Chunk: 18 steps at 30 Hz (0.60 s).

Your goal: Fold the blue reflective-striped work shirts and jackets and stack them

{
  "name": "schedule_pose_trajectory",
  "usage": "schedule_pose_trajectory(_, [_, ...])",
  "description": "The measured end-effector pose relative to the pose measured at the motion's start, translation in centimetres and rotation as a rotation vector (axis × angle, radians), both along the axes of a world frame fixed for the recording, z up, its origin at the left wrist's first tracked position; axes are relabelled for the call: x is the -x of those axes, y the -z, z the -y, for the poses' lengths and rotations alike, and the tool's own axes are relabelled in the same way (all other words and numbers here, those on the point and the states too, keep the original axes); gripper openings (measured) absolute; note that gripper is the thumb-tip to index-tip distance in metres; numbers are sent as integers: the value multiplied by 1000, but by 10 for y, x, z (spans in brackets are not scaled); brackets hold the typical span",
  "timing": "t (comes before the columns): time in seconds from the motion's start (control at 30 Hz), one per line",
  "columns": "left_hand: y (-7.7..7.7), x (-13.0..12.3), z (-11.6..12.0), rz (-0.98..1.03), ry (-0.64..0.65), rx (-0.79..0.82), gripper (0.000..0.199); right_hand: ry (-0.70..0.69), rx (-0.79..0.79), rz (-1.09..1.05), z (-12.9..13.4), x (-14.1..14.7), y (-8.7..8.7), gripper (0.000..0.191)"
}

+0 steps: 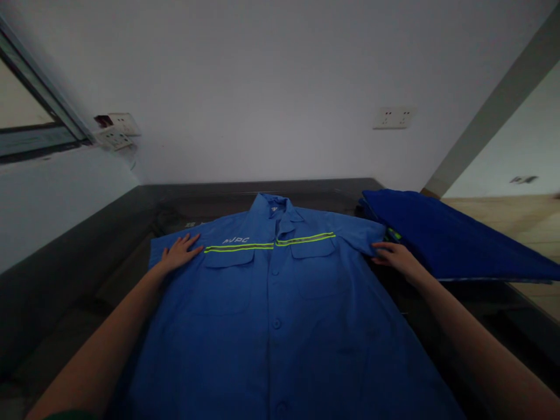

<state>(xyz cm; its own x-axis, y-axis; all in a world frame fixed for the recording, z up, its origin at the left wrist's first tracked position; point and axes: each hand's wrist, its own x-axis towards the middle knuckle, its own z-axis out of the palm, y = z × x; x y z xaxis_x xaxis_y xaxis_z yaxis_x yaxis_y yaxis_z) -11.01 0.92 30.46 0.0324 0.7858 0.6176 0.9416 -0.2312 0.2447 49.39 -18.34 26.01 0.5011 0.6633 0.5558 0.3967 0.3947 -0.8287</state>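
A blue short-sleeved work shirt [236,291] lies face up and spread out, its collar toward the wall. Yellow-green stripes cross the chest above two flap pockets, and white letters sit over the pocket at the left. My left hand [180,253] rests flat on the shirt near the left sleeve, fingers spread. At the other sleeve's lower edge, my right hand [396,258] has its fingertips pinched together on the hem of the cloth. The shirt's bottom runs out of view.
The shirt lies on a dark table [210,189] against a white wall. Folded blue cloth [441,233] is piled at the right, close to my right hand. Wall sockets [392,118] and a plugged-in socket block [114,139] are on the wall behind.
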Motion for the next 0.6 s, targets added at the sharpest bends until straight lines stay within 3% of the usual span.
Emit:
schedule_pose_trajectory(0.07, [-1,2,1,-6,13,20,73,-24,79,25,0,-4,7,10])
schedule_pose_trajectory(0.13, [-1,3,3,-9,21,6,72,4,6,15,-3,-7,5,13])
schedule_pose_trajectory(0.23, [1,1,6,-16,15,-28,67,-65,-146,-170,-16,-8,-10,16])
schedule_pose_trajectory(0.37, [5,-1,8,-57,-36,-14,67,-186,-194,-413,-40,-4,-32,21])
schedule_pose_trajectory(0.5, [9,-1,7,-72,-65,-24,66,-337,-181,-400,-53,-4,-50,34])
schedule_pose_trajectory(0.6, [10,-1,5,-85,-69,-45,65,-390,-279,-319,-52,-6,-61,40])
